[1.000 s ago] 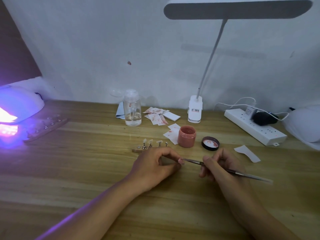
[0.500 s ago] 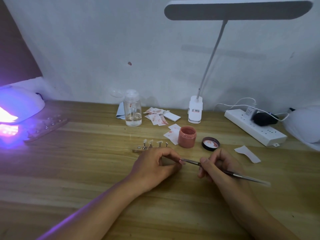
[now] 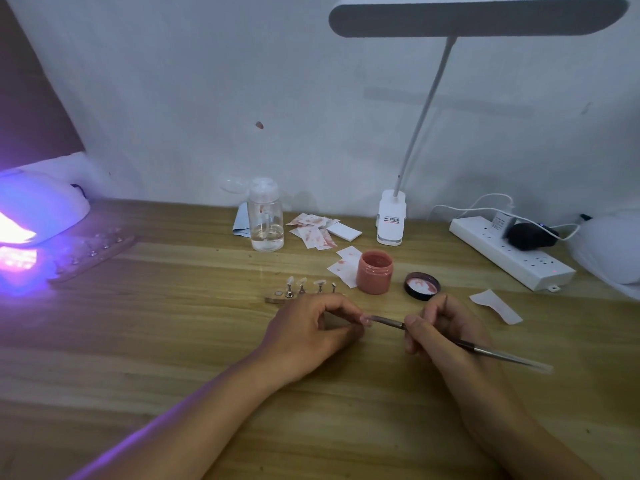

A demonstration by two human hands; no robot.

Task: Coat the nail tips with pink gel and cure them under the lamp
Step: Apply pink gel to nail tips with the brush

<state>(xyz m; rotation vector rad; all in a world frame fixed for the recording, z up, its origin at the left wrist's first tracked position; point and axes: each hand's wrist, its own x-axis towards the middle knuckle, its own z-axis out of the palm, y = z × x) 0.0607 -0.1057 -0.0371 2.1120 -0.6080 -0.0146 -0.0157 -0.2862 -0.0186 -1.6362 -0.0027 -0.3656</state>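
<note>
Nudged slightly right versus half a second back: right hand [image 3: 446,334], fingers pinching brush [image 3: 388,322], handle's right end blurred; left hand [image 3: 311,327] fingers pinching nail tip [image 3: 366,320], mostly hidden.

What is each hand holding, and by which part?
Right hand: a brush, gripped on its shaft near the bristle end. Left hand: seemingly a nail tip, pinched between thumb and forefinger.

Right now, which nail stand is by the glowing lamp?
The far-left stand, lying in the purple glow beside the lamp. The other stand sits mid-table, just behind the left hand.
</note>
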